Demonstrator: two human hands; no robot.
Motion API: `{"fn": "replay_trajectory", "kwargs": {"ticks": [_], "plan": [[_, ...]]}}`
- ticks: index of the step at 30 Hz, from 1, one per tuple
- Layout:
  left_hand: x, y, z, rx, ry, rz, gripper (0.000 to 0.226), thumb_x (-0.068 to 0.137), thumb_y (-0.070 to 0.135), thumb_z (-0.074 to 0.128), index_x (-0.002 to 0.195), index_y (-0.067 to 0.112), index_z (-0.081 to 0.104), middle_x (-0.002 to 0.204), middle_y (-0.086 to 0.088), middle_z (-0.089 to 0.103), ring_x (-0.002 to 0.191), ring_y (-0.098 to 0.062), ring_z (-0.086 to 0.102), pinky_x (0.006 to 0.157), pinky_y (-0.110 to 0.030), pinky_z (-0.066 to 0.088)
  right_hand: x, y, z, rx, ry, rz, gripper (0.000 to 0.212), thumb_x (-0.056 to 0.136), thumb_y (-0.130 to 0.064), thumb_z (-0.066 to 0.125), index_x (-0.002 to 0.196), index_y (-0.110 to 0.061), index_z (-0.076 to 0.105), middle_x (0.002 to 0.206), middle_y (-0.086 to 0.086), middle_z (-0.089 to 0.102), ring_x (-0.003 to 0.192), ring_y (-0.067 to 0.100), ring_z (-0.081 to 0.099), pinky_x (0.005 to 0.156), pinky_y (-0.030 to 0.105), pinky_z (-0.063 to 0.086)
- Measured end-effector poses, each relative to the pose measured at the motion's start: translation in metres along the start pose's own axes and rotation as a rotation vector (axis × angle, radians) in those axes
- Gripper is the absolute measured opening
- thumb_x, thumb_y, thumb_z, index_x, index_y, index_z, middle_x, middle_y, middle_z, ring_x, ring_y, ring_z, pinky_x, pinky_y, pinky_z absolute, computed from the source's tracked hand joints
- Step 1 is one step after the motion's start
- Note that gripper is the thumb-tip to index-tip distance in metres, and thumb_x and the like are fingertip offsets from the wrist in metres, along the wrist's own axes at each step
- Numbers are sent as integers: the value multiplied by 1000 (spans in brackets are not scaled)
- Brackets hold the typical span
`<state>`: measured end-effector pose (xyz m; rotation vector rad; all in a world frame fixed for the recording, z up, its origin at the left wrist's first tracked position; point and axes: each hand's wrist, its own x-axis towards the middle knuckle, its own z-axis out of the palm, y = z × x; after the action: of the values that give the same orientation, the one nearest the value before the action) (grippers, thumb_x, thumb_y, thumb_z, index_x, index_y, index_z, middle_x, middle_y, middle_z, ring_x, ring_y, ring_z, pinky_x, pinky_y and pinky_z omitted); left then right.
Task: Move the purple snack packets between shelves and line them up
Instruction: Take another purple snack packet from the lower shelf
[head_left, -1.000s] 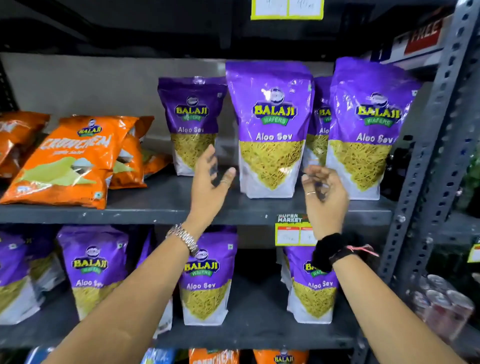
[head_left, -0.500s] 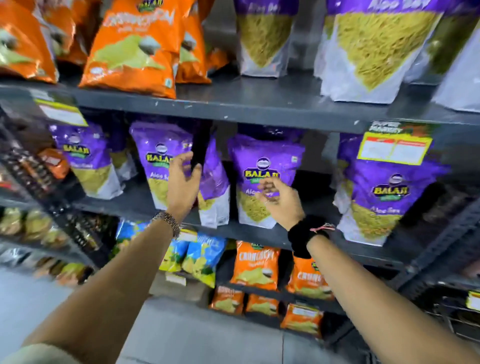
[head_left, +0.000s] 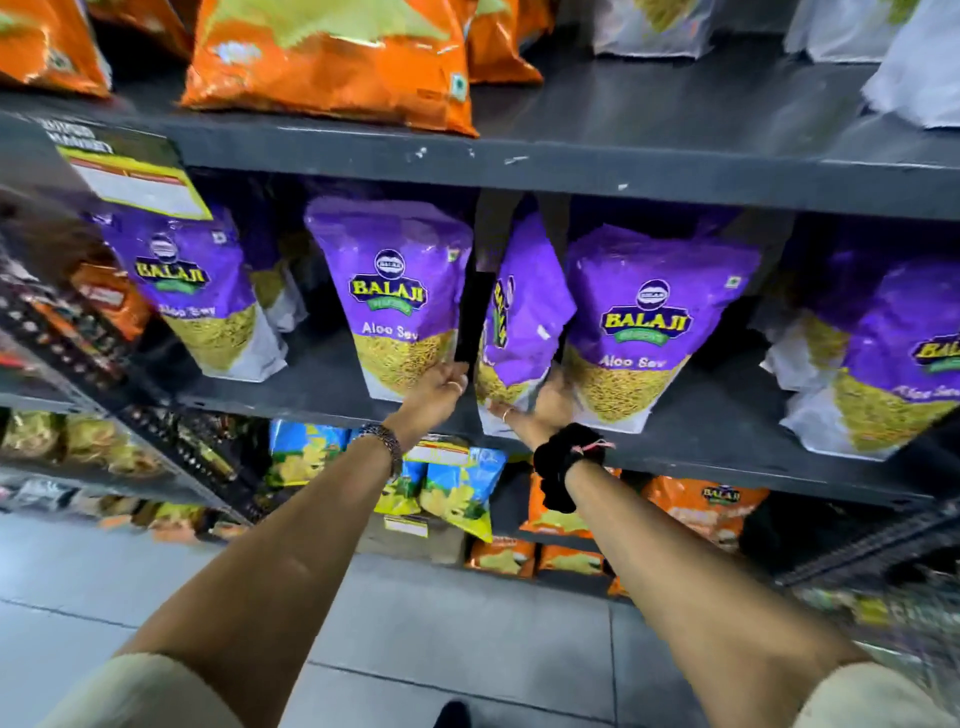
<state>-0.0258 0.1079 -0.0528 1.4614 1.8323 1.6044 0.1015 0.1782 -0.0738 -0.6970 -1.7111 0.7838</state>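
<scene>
Head view: looking down at a grey middle shelf (head_left: 322, 387) with purple packets in a loose row.
Left hand (head_left: 441, 387): grip pinching the lower right corner of an upright, front-facing packet (head_left: 395, 296).
Right hand (head_left: 543, 410): grip cupped around the base of a turned packet (head_left: 522, 312); fingers partly hidden, so how firm the hold is I cannot tell.
Key relation: turned packet stands edge-on, long axis upright, directly above the right hand, between the left-held packet and the right neighbour (head_left: 649, 327).
Nearer hand: right.
Judgement: rotate it face-forward, or lift it out.
Above: orange packets (head_left: 332, 57) on the upper shelf.
</scene>
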Motion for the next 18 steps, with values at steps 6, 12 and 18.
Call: {"fn": "replay_trajectory", "kwargs": {"ticks": [6, 12, 18], "plan": [[10, 8, 24, 36, -70, 0, 38, 95, 14, 41, 131, 8, 49, 104, -7, 53, 92, -18, 48, 84, -33, 39, 16, 12, -40, -16, 67, 44, 86, 51, -28, 86, 123, -17, 40, 113, 2, 60, 97, 13, 54, 86, 23, 44], [6, 10, 15, 35, -137, -5, 47, 94, 17, 48, 138, 8, 39, 133, -6, 50, 116, -17, 49, 84, -26, 46, 24, 24, -68, -48, -36, 5, 53, 48, -23, 89, 87, -20, 53, 83, 0, 60, 81, 19, 55, 64, 3, 47], [-26, 12, 4, 61, -203, 5, 68, 84, 11, 63, 142, 2, 29, 151, -10, 35, 136, -18, 38, 95, -11, 32, -2, 37, -85, 54, -287, 58, 61, 45, -23, 90, 98, -14, 61, 106, 9, 71, 99, 25, 66, 93, 44, 52]]}}
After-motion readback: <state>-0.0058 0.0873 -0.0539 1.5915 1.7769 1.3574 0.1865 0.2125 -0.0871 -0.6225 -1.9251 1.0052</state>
